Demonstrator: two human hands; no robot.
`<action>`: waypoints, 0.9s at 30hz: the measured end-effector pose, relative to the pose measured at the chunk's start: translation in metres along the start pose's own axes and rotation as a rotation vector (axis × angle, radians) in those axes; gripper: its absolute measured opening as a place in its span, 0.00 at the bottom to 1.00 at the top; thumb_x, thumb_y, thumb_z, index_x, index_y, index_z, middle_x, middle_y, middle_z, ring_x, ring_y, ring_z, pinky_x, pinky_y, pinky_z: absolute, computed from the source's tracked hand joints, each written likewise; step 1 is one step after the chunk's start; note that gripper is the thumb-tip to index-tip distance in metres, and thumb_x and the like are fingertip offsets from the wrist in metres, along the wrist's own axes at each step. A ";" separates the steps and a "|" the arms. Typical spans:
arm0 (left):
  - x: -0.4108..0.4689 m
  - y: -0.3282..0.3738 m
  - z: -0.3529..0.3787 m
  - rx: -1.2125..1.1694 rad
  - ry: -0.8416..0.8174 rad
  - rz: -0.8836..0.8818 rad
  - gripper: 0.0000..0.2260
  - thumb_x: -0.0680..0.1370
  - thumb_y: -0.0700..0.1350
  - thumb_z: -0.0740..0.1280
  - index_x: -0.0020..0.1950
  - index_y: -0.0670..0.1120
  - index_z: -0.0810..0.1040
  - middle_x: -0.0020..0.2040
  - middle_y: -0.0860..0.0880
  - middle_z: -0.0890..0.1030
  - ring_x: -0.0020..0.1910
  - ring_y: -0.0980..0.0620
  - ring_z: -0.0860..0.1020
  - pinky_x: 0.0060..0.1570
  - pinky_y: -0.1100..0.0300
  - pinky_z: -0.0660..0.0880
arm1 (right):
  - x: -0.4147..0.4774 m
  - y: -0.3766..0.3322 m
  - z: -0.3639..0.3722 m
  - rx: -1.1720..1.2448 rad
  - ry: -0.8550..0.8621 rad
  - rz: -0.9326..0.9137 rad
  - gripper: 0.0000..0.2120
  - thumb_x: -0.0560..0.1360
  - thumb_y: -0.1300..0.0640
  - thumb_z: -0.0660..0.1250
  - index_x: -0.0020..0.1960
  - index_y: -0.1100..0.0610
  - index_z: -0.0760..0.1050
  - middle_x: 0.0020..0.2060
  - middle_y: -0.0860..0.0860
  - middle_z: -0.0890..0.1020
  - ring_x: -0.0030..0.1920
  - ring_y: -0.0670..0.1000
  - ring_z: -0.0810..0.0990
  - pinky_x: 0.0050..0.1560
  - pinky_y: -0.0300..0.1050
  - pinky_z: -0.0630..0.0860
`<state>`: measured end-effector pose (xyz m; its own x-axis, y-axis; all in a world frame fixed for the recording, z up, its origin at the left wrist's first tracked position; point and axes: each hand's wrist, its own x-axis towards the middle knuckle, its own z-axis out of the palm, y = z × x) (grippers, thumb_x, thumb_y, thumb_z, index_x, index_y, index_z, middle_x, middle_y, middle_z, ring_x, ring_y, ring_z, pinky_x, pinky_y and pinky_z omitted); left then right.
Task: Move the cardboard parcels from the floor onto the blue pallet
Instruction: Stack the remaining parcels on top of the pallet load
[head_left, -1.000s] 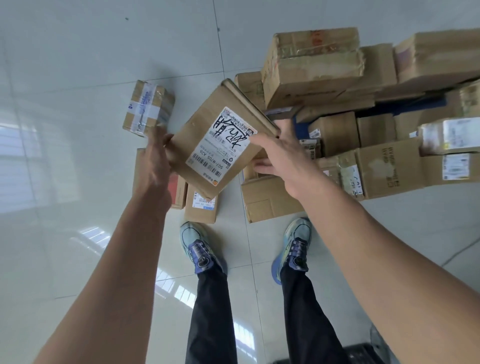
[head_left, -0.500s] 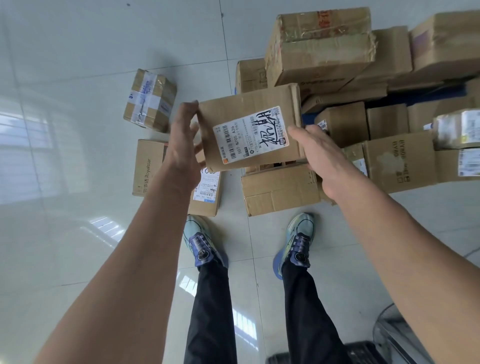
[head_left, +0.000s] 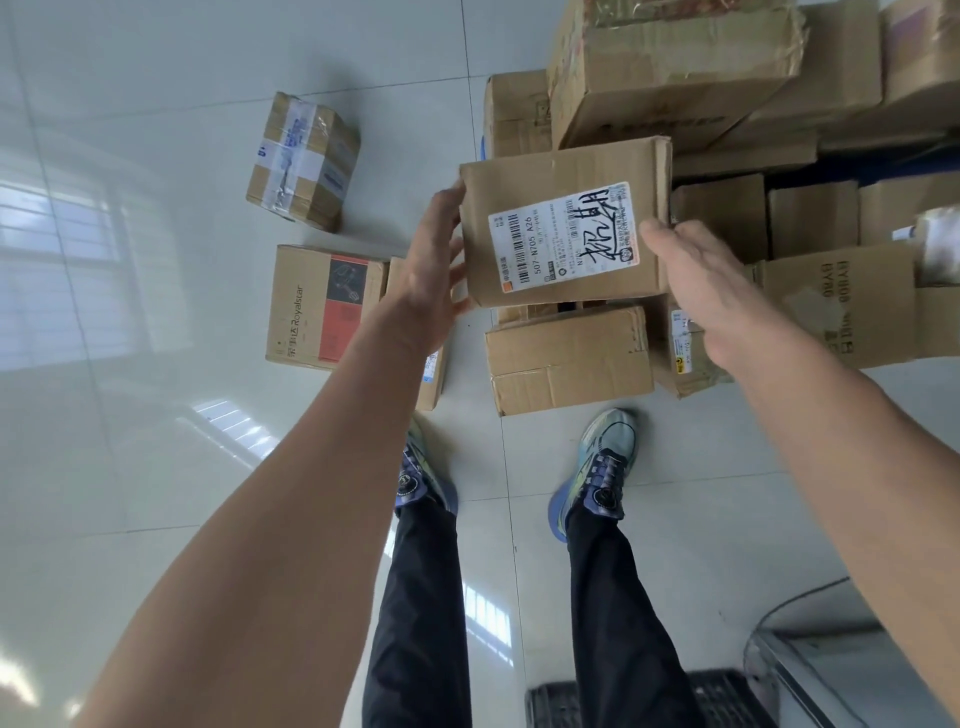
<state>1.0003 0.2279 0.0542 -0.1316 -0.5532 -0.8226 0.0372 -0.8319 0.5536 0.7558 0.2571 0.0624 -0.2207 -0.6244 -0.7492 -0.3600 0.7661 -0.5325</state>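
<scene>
I hold a cardboard parcel (head_left: 563, 228) with a white shipping label between both hands, level, above a plain box (head_left: 569, 358) at the stack's near edge. My left hand (head_left: 436, 260) grips its left side and my right hand (head_left: 696, 280) grips its right edge, fingers over the label. The blue pallet (head_left: 893, 169) shows only as blue strips between stacked boxes at the upper right. On the floor to the left lie a taped parcel (head_left: 304, 161), a Royalstar box (head_left: 324, 306) and a thin parcel (head_left: 434, 364) partly hidden by my left arm.
Several larger boxes (head_left: 670, 67) are piled on the pallet at the top right. My feet stand just before the stack. A black crate (head_left: 623, 701) and a grey curved object (head_left: 831, 670) sit at the bottom right. Glossy tiled floor spreads to the left.
The parcel has turned from tilted to level and moved right toward the stack, carried by both hands. The view has closed in on the pile.
</scene>
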 end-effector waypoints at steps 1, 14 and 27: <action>0.002 -0.003 0.002 0.010 -0.004 -0.006 0.24 0.82 0.66 0.54 0.70 0.55 0.75 0.64 0.48 0.82 0.65 0.47 0.78 0.65 0.47 0.74 | 0.002 0.002 -0.001 0.009 -0.002 0.007 0.26 0.79 0.31 0.58 0.64 0.51 0.74 0.56 0.45 0.81 0.55 0.47 0.78 0.48 0.46 0.70; 0.025 -0.057 0.014 -0.041 -0.002 -0.073 0.25 0.81 0.70 0.49 0.54 0.61 0.83 0.53 0.58 0.85 0.63 0.51 0.76 0.75 0.39 0.56 | 0.027 0.017 0.004 -0.221 0.005 -0.019 0.28 0.78 0.34 0.61 0.69 0.51 0.75 0.64 0.50 0.79 0.63 0.55 0.77 0.65 0.53 0.73; 0.030 -0.084 0.024 -0.214 -0.013 -0.022 0.31 0.82 0.69 0.49 0.72 0.53 0.78 0.64 0.46 0.84 0.65 0.44 0.80 0.67 0.37 0.75 | 0.042 0.021 -0.002 -0.596 0.105 -0.047 0.13 0.76 0.52 0.66 0.51 0.61 0.82 0.49 0.58 0.85 0.49 0.59 0.82 0.50 0.48 0.77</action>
<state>0.9698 0.2821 -0.0138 -0.1478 -0.5352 -0.8317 0.2434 -0.8348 0.4939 0.7377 0.2462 0.0203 -0.2697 -0.6901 -0.6716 -0.8103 0.5395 -0.2290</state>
